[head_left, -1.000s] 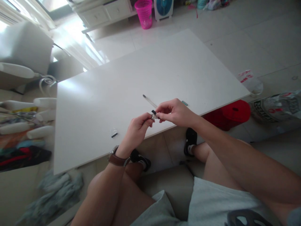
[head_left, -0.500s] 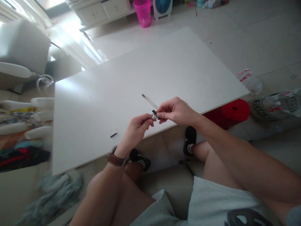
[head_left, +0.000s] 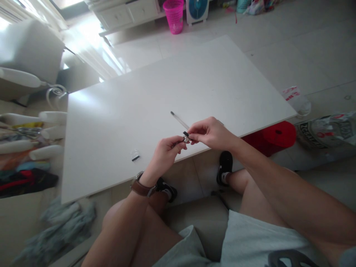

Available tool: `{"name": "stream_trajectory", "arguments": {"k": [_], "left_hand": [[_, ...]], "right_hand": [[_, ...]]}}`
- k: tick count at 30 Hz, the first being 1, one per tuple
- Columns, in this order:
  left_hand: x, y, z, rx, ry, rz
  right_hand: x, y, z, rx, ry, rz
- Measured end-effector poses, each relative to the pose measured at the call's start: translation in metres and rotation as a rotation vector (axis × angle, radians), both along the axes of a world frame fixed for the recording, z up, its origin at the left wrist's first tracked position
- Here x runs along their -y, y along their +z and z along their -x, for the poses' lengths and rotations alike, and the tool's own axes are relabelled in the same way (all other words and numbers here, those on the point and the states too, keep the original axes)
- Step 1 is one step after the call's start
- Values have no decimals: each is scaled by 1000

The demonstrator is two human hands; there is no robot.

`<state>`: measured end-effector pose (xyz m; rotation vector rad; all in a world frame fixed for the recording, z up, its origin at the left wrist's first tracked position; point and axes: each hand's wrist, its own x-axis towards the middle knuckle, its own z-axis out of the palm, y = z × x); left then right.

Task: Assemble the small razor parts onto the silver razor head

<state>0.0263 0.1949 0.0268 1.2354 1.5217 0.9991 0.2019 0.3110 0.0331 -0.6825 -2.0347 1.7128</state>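
Note:
A small black-and-silver piece (head_left: 186,137) is pinched between my two hands just above the table's near edge; its exact kind is too small to make out. My left hand (head_left: 169,149) is closed, thumb and forefinger gripping its left side. From the other side my right hand (head_left: 213,132) also holds it in a pinch, the fingers curled. Beyond them a slim, pen-like rod (head_left: 179,119) with a dark tip lies on the white table, its near end hidden by my right hand. To the left lies a tiny clear packet (head_left: 135,152) with a short black strip (head_left: 135,158).
The white table (head_left: 116,111) stretches ahead, its near edge above my knees. Under its right side sits a red cylindrical object (head_left: 279,134), beside a printed plastic bag (head_left: 319,129). A pink basket (head_left: 174,16) and a fan (head_left: 197,9) stand on the far floor.
The black-and-silver piece has turned slightly between my fingers, and both hands keep hold of it. The whole view has shifted a little; the rod and packet lie as before.

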Motion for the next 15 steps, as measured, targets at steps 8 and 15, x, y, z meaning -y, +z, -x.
{"name": "stream_trajectory", "arguments": {"k": [8,15], "left_hand": [[1,0,-4,-17,65,-31],[1,-2,-4,-48,62,-33]], "right_hand": [[1,5,0,39,-19,-138],[2,8,0,76,-28,-193]]}}
